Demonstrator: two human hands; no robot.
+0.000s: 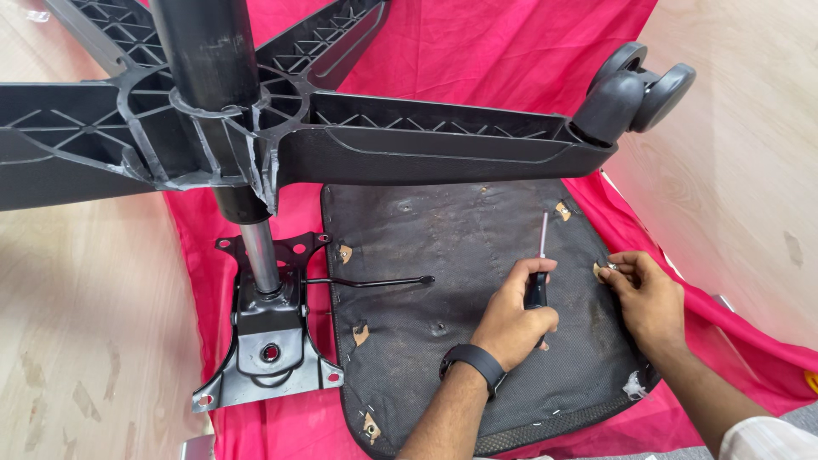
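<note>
Clearly, from the head view, the left hand (511, 317) is wrapping its grip tight around a screwdriver (538, 271), fingers pressed together on the dark handle while the thin pinkish shaft is pointing up and away toward the far edge of the seat underside (443, 247). The right hand (645, 294) is pinching a small metal fastener (610, 268), apparently a screw or washer, between thumb and fingertips, right at the seat's right edge beside a tan fixing point.

The screwdriver is looking light and stiff, its handle being the natural place to hold; the shaft is slender and would be turning poorly if gripped. The fastener is looking tiny, hard and likely slippery, so a fingertip pinch is suiting it best. It is sitting just right of the screwdriver tip, near but apart.

The seat is lying upside down on a pink cloth (477, 51) spread over the wooden floor (94, 324). A black five-arm chair base (409, 136) with a caster (635, 89) is looming over the far edge, and the tilt mechanism plate (268, 341) with its lever (375, 281) is lying off the seat's left edge.
</note>
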